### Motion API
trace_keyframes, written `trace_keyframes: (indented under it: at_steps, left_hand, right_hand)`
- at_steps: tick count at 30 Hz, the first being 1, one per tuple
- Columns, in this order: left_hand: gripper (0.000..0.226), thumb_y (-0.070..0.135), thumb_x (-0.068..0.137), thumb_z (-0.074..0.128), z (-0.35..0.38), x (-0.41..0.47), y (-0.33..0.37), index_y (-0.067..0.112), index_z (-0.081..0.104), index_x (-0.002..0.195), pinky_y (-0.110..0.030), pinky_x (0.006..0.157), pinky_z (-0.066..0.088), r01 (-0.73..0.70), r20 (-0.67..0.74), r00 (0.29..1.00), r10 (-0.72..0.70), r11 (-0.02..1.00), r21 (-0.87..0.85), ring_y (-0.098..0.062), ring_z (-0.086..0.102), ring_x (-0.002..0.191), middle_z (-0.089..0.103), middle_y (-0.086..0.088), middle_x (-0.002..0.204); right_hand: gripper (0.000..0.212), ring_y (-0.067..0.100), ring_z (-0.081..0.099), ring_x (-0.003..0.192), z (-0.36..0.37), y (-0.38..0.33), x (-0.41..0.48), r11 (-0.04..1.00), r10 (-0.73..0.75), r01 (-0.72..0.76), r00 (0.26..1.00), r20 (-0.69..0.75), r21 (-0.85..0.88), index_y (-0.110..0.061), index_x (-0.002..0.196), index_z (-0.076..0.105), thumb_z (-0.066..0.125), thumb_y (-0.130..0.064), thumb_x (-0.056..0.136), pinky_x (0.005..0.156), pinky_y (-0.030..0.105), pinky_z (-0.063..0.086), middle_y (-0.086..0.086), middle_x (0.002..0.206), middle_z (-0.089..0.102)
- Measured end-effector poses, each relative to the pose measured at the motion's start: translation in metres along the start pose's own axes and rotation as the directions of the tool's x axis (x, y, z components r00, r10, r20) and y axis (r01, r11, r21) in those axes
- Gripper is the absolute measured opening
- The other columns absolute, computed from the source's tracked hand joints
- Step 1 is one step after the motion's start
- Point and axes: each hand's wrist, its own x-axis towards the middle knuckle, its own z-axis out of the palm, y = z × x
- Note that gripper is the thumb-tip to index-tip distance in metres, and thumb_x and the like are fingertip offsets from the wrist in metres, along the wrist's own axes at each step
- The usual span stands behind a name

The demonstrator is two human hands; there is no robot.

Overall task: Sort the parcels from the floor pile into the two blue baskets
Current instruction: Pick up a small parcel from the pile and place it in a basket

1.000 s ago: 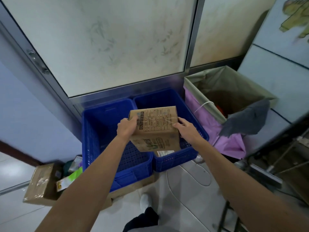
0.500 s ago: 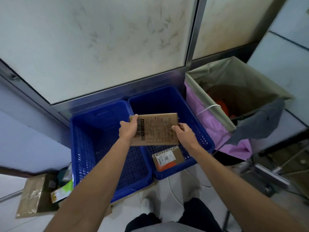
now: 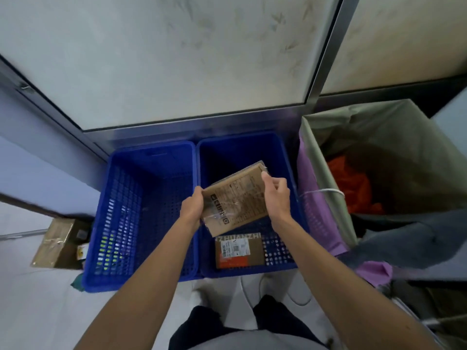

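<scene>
Cardboard parcel (image 3: 237, 200) hangs tilted over the right blue basket (image 3: 240, 147), left hand (image 3: 193, 210) gripping its 7 o'clock corner and right hand (image 3: 276, 198) pinching the 3 o'clock edge. One labelled parcel (image 3: 238, 251) already lies inside (early days, I judge). The floor pile (image 3: 58, 243) waits at 9 o'clock.

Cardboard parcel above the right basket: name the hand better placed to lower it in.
Left, probably. The left hand wraps the cardboard parcel at its low edge, over the right basket; the right hand only pinches its raised corner with fingertips.
</scene>
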Motion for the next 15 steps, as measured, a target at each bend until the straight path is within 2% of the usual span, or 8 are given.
trace_keyframes:
  at_steps: [2,5,6,10,13,15]
  left_hand:
    - [0.043,0.047,0.089,0.048,0.009,-0.001,-0.005,0.014,0.065,0.11,-0.037,0.067,0.058,0.047,0.025,0.999,-0.045,0.994,-0.097,-0.028,0.068,0.092,0.071,-0.011,0.104]
    - [0.036,0.041,0.088,0.051,0.017,0.003,-0.01,0.015,0.065,0.109,-0.046,0.085,0.058,0.071,0.019,0.997,-0.069,0.987,-0.144,-0.031,0.068,0.099,0.07,-0.013,0.106]
    - [0.035,0.04,0.087,0.051,0.018,0.004,-0.01,0.015,0.065,0.107,-0.046,0.087,0.057,0.072,0.012,0.997,-0.071,0.987,-0.141,-0.031,0.068,0.1,0.07,-0.014,0.106]
    - [0.028,0.04,0.089,0.048,0.025,0.006,-0.013,0.017,0.062,0.095,-0.043,0.084,0.056,0.05,0.001,0.999,-0.05,0.991,-0.126,-0.026,0.063,0.086,0.065,-0.009,0.092]
    - [0.032,0.04,0.09,0.044,0.029,0.004,-0.016,0.014,0.061,0.098,-0.041,0.078,0.056,0.022,-0.016,1.0,-0.023,0.996,-0.089,-0.024,0.061,0.08,0.063,-0.009,0.089]
    - [0.034,0.042,0.086,0.043,0.029,0.006,-0.018,0.014,0.058,0.096,-0.043,0.078,0.057,0.002,-0.03,1.0,-0.004,0.999,-0.047,-0.024,0.06,0.079,0.063,-0.01,0.089]
  right_hand:
    - [0.051,0.012,0.056,0.102,-0.002,-0.001,0.011,1.0,0.002,-0.002,1.0,0.018,-0.014,-0.03,0.105,0.051,0.054,-0.076,0.083,0.073,0.028,0.045,0.001,0.122,0.051]
    - [0.069,0.021,0.054,0.104,0.0,-0.006,0.024,0.994,0.059,-0.058,0.998,0.008,-0.089,-0.028,0.113,0.045,0.055,-0.084,0.074,0.077,0.036,0.046,0.002,0.122,0.044]
    - [0.073,0.024,0.052,0.106,0.002,-0.007,0.028,0.989,0.084,-0.084,0.996,-0.007,-0.123,-0.028,0.115,0.044,0.054,-0.086,0.072,0.08,0.04,0.047,0.004,0.122,0.042]
    - [0.079,0.031,0.044,0.118,0.01,-0.01,0.044,0.958,0.128,-0.151,0.986,-0.105,-0.245,-0.026,0.116,0.042,0.047,-0.091,0.07,0.1,0.057,0.042,0.009,0.128,0.041]
    - [0.078,0.032,0.041,0.125,0.014,-0.018,0.052,0.95,0.111,-0.155,0.979,-0.172,-0.27,-0.025,0.114,0.043,0.048,-0.089,0.071,0.103,0.063,0.037,0.009,0.13,0.043]
    - [0.082,0.033,0.038,0.131,0.016,-0.025,0.057,0.935,0.119,-0.168,0.978,-0.17,-0.312,-0.021,0.123,0.044,0.05,-0.086,0.073,0.105,0.064,0.033,0.01,0.137,0.042]
